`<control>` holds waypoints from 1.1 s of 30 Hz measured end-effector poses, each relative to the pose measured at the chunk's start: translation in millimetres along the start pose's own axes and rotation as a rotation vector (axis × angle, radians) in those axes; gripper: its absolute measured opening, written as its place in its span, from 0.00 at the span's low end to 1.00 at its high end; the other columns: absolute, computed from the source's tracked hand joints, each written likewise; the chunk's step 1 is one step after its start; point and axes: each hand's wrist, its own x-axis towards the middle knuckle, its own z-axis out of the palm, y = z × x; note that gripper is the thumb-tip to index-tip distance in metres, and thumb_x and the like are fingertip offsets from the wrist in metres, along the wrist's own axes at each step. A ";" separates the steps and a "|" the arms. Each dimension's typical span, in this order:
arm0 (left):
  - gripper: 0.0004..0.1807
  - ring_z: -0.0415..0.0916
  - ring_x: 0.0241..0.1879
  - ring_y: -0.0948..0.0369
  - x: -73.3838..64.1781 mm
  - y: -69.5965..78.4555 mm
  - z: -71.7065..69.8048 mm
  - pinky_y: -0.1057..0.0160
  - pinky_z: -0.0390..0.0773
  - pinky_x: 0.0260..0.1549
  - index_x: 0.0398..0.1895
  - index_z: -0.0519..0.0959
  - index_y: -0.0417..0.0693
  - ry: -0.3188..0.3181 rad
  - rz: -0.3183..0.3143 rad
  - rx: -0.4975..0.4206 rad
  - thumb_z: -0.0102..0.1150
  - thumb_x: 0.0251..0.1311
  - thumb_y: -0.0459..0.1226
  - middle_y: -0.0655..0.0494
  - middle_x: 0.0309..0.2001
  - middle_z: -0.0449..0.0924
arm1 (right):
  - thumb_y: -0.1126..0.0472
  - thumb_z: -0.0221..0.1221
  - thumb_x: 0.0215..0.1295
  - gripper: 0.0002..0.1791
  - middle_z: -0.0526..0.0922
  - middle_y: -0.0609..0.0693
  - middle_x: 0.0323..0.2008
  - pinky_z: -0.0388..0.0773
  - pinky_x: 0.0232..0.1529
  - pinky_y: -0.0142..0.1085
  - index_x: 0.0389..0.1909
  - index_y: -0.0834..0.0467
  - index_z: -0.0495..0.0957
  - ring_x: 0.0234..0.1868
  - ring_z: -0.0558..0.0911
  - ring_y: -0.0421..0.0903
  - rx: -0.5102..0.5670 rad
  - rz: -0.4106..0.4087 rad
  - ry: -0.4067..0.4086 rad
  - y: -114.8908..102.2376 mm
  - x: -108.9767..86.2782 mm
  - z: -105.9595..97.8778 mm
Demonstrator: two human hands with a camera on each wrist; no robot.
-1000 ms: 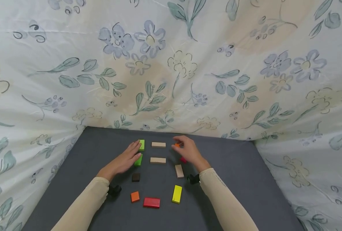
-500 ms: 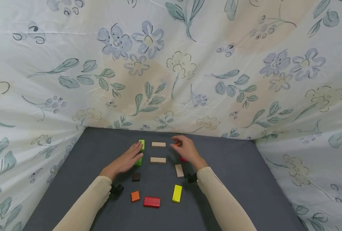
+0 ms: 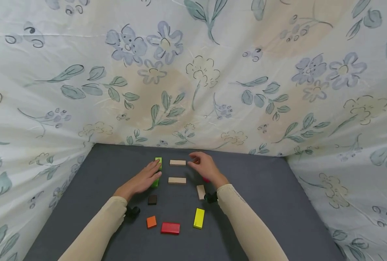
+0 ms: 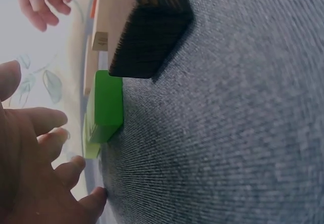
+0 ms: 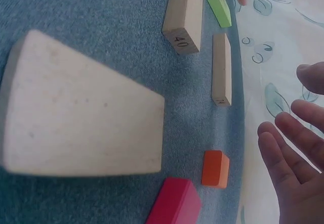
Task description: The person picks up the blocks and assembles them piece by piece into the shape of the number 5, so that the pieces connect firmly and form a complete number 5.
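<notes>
The dark grey, fabric-textured tabletop [image 3: 278, 192] carries a lime block [image 4: 92, 150], a green block [image 4: 109, 102], three pale wooden blocks [image 3: 177, 180], a dark brown block [image 3: 152, 199], two orange blocks [image 3: 151, 222], a red block [image 3: 170, 228], a yellow block [image 3: 198, 218] and a crimson block [image 5: 174, 204], whose full length is hard to judge.

Place: draped tabletop booth [image 3: 364, 156]; whether it is belonging to a home, lab or studio, one cannot tell. Walls: white cloth [image 3: 203, 119], hanging behind and along both sides, sagging in soft folds, and bearing printed blue flowers [image 3: 128, 46] and green leaves [image 3: 70, 74]; beige patches are also showing. Base: dark grey cover [image 3: 255, 206], lying flat, its far edge running along the foot of the cloth, its ribbed weave showing in the left wrist view.
</notes>
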 end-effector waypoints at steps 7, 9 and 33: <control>0.42 0.36 0.84 0.33 -0.3 -5.4 -0.3 0.26 0.40 0.76 0.87 0.50 0.34 0.004 0.021 -0.018 0.38 0.88 0.56 0.35 0.87 0.39 | 0.55 0.68 0.78 0.24 0.85 0.52 0.60 0.84 0.55 0.49 0.69 0.59 0.82 0.54 0.86 0.49 0.002 0.011 -0.012 -2.8 4.4 3.7; 0.41 0.36 0.84 0.33 0.1 -5.6 0.0 0.28 0.40 0.76 0.87 0.50 0.35 0.001 0.016 -0.006 0.37 0.88 0.56 0.36 0.87 0.39 | 0.56 0.69 0.77 0.24 0.85 0.52 0.60 0.84 0.55 0.49 0.69 0.60 0.82 0.54 0.86 0.49 0.016 0.016 -0.011 -3.5 5.0 3.6; 0.43 0.44 0.84 0.37 2.0 -2.1 5.3 0.32 0.39 0.79 0.87 0.54 0.37 -0.039 -0.041 0.083 0.42 0.86 0.59 0.39 0.87 0.45 | 0.55 0.68 0.78 0.23 0.85 0.53 0.60 0.85 0.55 0.49 0.67 0.60 0.83 0.56 0.86 0.51 0.012 0.077 -0.031 3.2 14.3 6.2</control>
